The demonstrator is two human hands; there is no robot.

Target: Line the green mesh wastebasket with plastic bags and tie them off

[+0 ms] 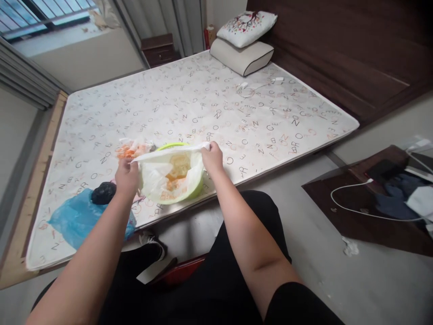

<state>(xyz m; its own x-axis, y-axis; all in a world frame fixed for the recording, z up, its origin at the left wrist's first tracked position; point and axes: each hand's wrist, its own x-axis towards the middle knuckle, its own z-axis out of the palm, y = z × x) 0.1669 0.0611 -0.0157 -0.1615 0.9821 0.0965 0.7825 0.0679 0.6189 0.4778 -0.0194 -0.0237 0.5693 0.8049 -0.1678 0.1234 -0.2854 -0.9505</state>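
Observation:
A white plastic bag (154,174) lines a green basin (195,192) at the near edge of the mattress. Yellowish and orange contents show inside the bag, too blurred to name. My left hand (127,177) pinches the bag's rim on the left side. On the opposite side, my right hand (212,158) grips the rim, so the mouth is stretched between them. A blue plastic bag (76,216) and a black bundle (103,193) lie beside my left forearm. Behind the left hand is an orange-and-white crumpled packet (131,148).
The letter-printed mattress (162,104) spans the middle. A white pillow (248,27) rests on a beige cushion (241,56) near the dark headboard (338,49). A white cable (248,90) lies on the mattress. At right stands a dark brown table (338,203) with a charging cord and cloths.

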